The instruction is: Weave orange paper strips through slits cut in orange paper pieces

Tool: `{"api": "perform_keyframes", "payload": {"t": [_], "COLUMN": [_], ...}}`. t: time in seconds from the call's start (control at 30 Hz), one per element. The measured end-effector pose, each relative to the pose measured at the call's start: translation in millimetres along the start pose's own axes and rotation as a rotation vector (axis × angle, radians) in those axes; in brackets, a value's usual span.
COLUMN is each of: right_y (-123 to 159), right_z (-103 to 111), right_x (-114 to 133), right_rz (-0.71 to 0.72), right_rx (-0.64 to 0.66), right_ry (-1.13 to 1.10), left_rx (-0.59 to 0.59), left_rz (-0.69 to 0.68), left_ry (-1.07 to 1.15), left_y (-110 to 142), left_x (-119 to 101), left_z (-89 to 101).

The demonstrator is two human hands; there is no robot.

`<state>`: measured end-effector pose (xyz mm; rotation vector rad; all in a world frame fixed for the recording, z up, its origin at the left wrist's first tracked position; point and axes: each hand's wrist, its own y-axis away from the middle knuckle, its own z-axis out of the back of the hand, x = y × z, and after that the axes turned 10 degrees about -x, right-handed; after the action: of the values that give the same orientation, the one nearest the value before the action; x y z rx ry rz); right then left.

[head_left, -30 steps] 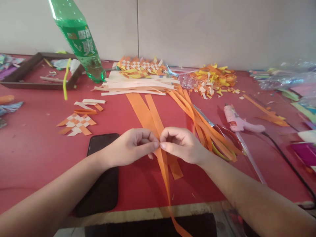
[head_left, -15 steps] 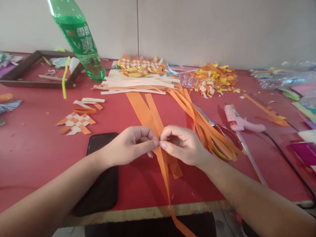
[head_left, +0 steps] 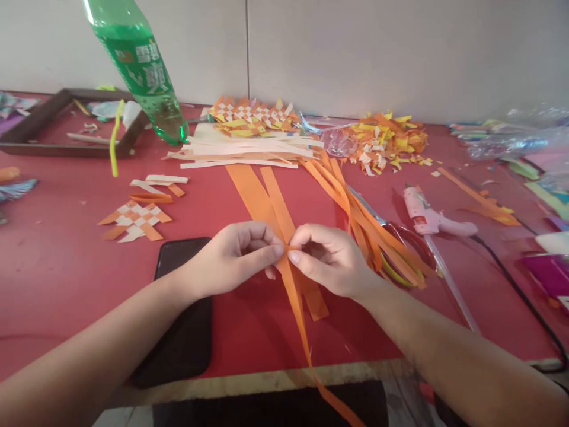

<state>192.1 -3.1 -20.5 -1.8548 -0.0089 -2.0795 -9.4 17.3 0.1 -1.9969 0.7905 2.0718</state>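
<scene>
Between my two hands is a thin orange paper strip [head_left: 295, 303], pinched at its upper end; its tail hangs down over the table's front edge. My left hand [head_left: 249, 258] grips it from the left with thumb and forefinger. Almost touching it, my right hand [head_left: 326, 258] pinches the same end from the right. The fingers hide most of the held part. Under the hands, wider orange strips [head_left: 251, 196] lie flat on the red table [head_left: 249, 332]. Left of my left hand is a black phone [head_left: 184, 344], partly beneath my forearm.
A woven orange-and-white paper fish [head_left: 136, 220] lies at left, below a green bottle [head_left: 142, 71] and a dark frame [head_left: 53, 151]. White strips [head_left: 249, 148] and paper scraps [head_left: 391, 139] sit at the back. Right are loose orange strips [head_left: 355, 207], scissors [head_left: 409, 243] and a pink glue gun [head_left: 427, 214].
My fingertips have parted slightly, showing a bit of the orange strip between them. The strip's hanging tail has swung a little to the right.
</scene>
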Motion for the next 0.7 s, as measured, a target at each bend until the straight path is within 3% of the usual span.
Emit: {"api": "perform_keyframes", "payload": {"t": [0.33,0.53,0.7], "right_y": [-3.0,-2.7,-1.2], "right_z": [-1.1,-0.8,-1.5], "right_x": [0.9,3.4,1.3], "right_rz": [-0.020,-0.122,-0.100], "right_rx": [-0.045,-0.007,-0.031], "right_ry": [-0.043,-0.082,-0.088], "left_rx": [0.018,0.014,-0.013], "left_rz": [0.027,-0.049,-0.074], "left_ry": [-0.020,-0.021,-0.010], "left_y": [0.0,-0.7,-1.1], "left_x": [2.4,2.8,4.3], "left_z": [2.4,3.3,2.9]}}
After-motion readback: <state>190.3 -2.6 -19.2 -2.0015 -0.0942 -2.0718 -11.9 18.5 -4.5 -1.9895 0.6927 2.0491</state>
